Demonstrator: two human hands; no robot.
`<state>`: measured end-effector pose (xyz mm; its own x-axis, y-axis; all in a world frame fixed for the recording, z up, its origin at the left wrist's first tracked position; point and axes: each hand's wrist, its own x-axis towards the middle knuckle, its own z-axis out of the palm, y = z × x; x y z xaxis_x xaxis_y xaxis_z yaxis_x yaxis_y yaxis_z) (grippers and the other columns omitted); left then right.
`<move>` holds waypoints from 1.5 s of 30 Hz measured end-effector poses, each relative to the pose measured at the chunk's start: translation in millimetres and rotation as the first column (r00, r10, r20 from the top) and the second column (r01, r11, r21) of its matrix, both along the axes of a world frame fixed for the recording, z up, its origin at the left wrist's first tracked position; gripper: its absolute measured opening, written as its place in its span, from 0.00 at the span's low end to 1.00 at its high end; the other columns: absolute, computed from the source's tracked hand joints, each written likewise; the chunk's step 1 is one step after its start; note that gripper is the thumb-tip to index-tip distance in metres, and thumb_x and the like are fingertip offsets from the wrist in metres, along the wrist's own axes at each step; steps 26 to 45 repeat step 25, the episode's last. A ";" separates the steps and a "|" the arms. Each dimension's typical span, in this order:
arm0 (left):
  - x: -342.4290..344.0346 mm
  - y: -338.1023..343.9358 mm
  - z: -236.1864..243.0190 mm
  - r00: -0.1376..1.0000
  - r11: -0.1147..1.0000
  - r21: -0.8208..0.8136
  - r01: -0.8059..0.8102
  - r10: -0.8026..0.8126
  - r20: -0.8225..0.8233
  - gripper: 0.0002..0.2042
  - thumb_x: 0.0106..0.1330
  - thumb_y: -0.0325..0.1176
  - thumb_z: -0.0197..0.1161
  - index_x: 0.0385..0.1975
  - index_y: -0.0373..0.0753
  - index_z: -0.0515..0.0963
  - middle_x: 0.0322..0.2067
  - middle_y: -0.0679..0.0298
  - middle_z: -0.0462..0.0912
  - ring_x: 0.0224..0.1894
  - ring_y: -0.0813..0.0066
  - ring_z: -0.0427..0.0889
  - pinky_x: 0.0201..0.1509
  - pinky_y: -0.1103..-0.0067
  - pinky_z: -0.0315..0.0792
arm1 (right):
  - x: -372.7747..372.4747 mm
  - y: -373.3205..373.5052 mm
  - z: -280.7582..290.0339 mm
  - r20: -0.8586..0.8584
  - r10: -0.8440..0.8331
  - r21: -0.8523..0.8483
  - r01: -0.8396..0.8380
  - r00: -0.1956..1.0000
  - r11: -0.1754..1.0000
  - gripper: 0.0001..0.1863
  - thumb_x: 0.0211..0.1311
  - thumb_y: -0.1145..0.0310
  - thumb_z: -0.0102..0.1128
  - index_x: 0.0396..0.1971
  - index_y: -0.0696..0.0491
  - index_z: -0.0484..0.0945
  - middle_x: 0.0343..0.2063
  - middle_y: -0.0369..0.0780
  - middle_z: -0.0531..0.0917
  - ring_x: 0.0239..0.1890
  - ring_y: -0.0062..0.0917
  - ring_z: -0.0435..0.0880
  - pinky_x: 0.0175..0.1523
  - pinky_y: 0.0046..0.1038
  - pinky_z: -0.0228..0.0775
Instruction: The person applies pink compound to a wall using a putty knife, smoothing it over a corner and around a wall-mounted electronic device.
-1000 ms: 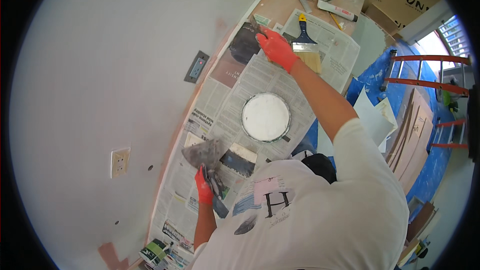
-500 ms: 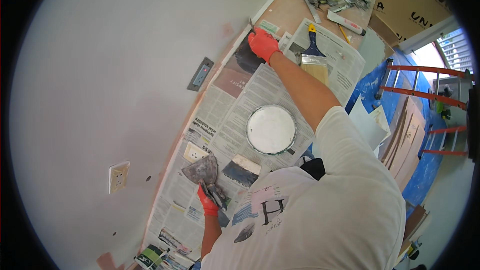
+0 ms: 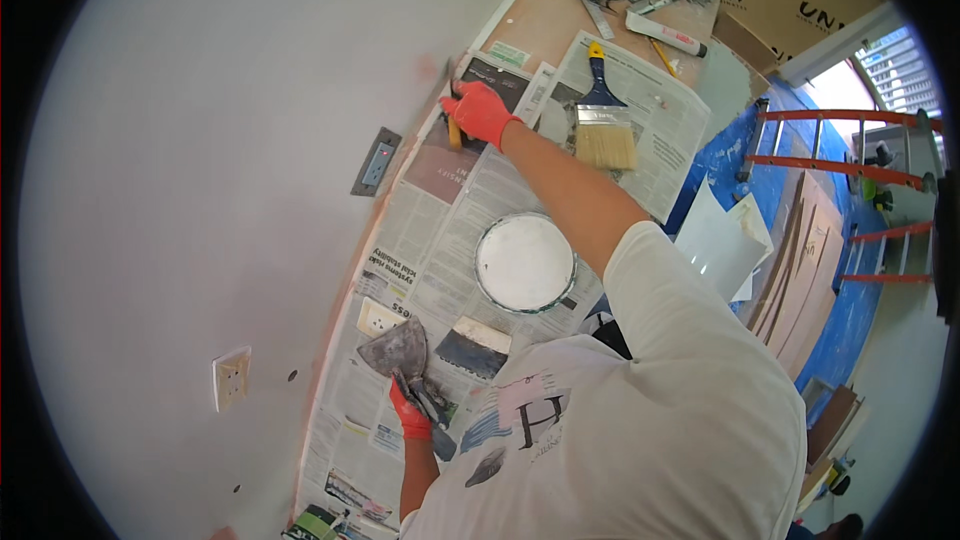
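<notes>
Right hand (image 3: 480, 112) gloved, closed round small scraper (image 3: 454, 130) pressed at wall (image 3: 200, 190) base. Left hand (image 3: 410, 417) grips putty knife (image 3: 400, 352), loaded. Paint can (image 3: 525, 263) between hands. Likely step: scraping edge; next stroke needs steady pressure.

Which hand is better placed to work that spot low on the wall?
Right. The right hand is already at the wall base with a small tool; the left hand holds putty knives back over the newspaper.

Single head-worn fisheye, looking steeply down, wall left, papered floor (image 3: 470, 230) close
</notes>
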<state>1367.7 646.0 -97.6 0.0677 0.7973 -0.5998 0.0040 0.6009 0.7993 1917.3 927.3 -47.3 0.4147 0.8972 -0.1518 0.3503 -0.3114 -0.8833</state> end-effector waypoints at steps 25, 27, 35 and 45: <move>45.5 18.1 33.9 0.984 0.950 -0.263 -0.167 0.179 0.022 0.26 0.70 0.60 0.47 0.35 0.41 0.77 0.20 0.61 0.76 0.16 0.68 0.76 0.19 0.73 0.72 | 14.1 -5.0 -14.1 0.209 0.108 -0.022 -0.106 0.972 0.994 0.33 0.60 0.49 0.59 0.63 0.50 0.70 0.60 0.50 0.74 0.67 0.44 0.66 0.72 0.33 0.54; 45.5 18.1 33.9 0.984 0.950 -0.263 -0.167 0.179 0.022 0.26 0.70 0.60 0.47 0.35 0.41 0.77 0.20 0.61 0.76 0.16 0.68 0.76 0.19 0.73 0.72 | 14.1 -5.0 -14.1 0.209 0.108 -0.022 -0.106 0.972 0.994 0.33 0.60 0.49 0.59 0.63 0.50 0.70 0.60 0.50 0.74 0.67 0.44 0.66 0.72 0.33 0.54; 45.5 18.1 33.9 0.984 0.950 -0.263 -0.167 0.179 0.022 0.26 0.70 0.60 0.47 0.35 0.41 0.77 0.20 0.61 0.76 0.16 0.68 0.76 0.19 0.73 0.72 | 14.1 -5.0 -14.1 0.209 0.108 -0.022 -0.106 0.972 0.994 0.33 0.60 0.49 0.59 0.63 0.50 0.70 0.60 0.50 0.74 0.67 0.44 0.66 0.72 0.33 0.54; 45.5 18.1 33.9 0.984 0.950 -0.263 -0.167 0.179 0.022 0.26 0.70 0.60 0.47 0.35 0.41 0.77 0.20 0.61 0.76 0.16 0.68 0.76 0.19 0.73 0.72 | 14.1 -5.0 -14.1 0.209 0.108 -0.022 -0.106 0.972 0.994 0.33 0.60 0.49 0.59 0.63 0.50 0.70 0.60 0.50 0.74 0.67 0.44 0.66 0.72 0.33 0.54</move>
